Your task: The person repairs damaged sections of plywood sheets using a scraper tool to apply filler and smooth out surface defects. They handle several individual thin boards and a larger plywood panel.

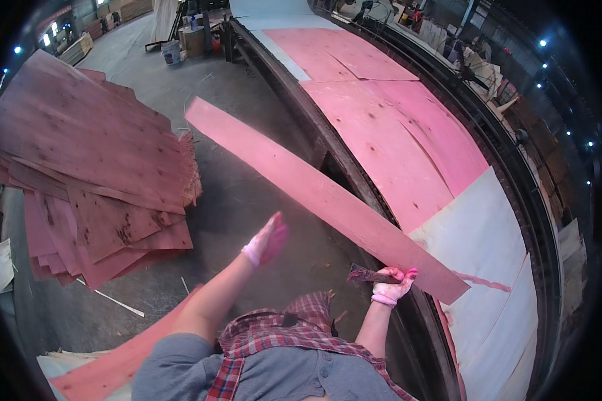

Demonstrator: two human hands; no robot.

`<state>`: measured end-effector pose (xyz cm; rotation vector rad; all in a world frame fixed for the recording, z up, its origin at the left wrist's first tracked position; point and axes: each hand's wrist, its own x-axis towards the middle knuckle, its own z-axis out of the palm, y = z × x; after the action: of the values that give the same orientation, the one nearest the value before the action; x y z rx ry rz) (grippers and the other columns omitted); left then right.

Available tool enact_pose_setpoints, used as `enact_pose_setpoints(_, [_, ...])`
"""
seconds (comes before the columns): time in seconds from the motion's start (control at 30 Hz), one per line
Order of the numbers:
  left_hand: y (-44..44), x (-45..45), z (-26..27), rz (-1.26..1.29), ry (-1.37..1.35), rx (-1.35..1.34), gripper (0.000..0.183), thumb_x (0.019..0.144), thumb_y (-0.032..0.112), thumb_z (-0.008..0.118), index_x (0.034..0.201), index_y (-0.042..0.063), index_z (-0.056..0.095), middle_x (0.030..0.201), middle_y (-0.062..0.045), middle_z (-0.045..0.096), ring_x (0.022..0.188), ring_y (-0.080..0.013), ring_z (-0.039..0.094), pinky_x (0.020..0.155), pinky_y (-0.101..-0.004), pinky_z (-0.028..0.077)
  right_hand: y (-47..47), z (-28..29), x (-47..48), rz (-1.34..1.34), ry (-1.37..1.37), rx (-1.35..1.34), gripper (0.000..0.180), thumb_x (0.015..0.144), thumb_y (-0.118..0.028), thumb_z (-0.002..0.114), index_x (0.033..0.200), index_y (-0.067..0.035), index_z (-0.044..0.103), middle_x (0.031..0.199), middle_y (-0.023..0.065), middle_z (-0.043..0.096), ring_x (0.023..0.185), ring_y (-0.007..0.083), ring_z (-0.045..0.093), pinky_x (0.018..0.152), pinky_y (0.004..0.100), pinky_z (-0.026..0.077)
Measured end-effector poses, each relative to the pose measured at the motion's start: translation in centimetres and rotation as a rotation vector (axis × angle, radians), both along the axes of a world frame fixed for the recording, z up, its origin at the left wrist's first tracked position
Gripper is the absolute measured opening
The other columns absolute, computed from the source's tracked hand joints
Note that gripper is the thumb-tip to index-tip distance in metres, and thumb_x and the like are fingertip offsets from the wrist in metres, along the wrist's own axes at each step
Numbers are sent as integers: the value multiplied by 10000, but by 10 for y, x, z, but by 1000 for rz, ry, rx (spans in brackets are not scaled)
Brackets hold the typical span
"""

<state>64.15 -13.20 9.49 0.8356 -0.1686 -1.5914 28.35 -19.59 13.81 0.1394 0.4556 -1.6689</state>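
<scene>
A long, narrow strip of pink wood veneer (pixel 301 185) slants across the middle, its lower right end over the long work table's edge. My right hand (pixel 394 286), in a pink-stained white glove, is at the strip's near edge and holds a dark, pink-stained tool (pixel 366 274) whose kind I cannot tell. Raised over the floor, my left hand (pixel 270 240) wears a similar glove; its fingers are extended and it holds nothing. Pink veneer sheets (pixel 381 130) cover the table's far part, and pale sheets (pixel 481 250) lie nearer.
At the left stands a tall, uneven stack of pink veneer sheets (pixel 90 145). Another pile with a pink strip on top (pixel 115 358) lies at the lower left. A white bucket (pixel 171 52) is on the floor farther off. A dark metal rail (pixel 348 155) edges the table.
</scene>
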Motion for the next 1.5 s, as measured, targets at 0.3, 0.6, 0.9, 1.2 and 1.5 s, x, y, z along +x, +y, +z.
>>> enact_pose_setpoints(0.3, [-216, 79, 106, 266, 232, -439, 314, 861, 288, 571, 1131, 144, 499, 1124, -42, 529, 1036, -204, 507, 845, -363, 451, -205, -28, 122, 217, -13, -212, 194, 719, -274, 709, 631, -161, 578, 572, -29, 555, 571, 125, 551, 547, 287, 503])
enact_pose_setpoints(0.6, [-327, 309, 70, 692, -189, -169, 108, 824, 125, 586, 924, 91, 601, 683, 25, 527, 483, -115, 477, 435, -257, 415, -386, 4, 311, 845, 187, 6, 307, 887, -392, 462, 1067, -147, 506, 742, 36, 500, 555, 200, 476, 543, 352, 450])
enact_pose_setpoints(0.9, [-413, 532, 42, 787, -152, -260, 261, 809, 104, 574, 1055, 15, 566, 1093, -122, 574, 1056, -304, 528, 942, -427, 432, -531, -33, 449, 842, 111, -89, 231, 873, -297, 525, 1067, -182, 572, 1017, 53, 639, 550, 134, 514, 563, 300, 475])
enact_pose_setpoints(1.2, [-614, 744, 68, 570, -289, -178, 238, 801, 81, 543, 1033, 43, 574, 1105, -83, 579, 1092, -266, 513, 966, -429, 405, -657, -45, 581, 441, 131, 229, 163, 810, -189, 578, 950, -109, 603, 808, 54, 618, 670, 165, 555, 675, 333, 504])
enact_pose_setpoints(1.5, [-929, 783, 75, 275, -533, -120, 212, 812, 61, 532, 1014, 93, 586, 921, -23, 614, 779, -175, 602, 698, -359, 517, -742, -67, 634, 167, -9, -85, 117, 743, -154, 611, 827, -72, 611, 713, 42, 546, 776, 220, 562, 707, 360, 506])
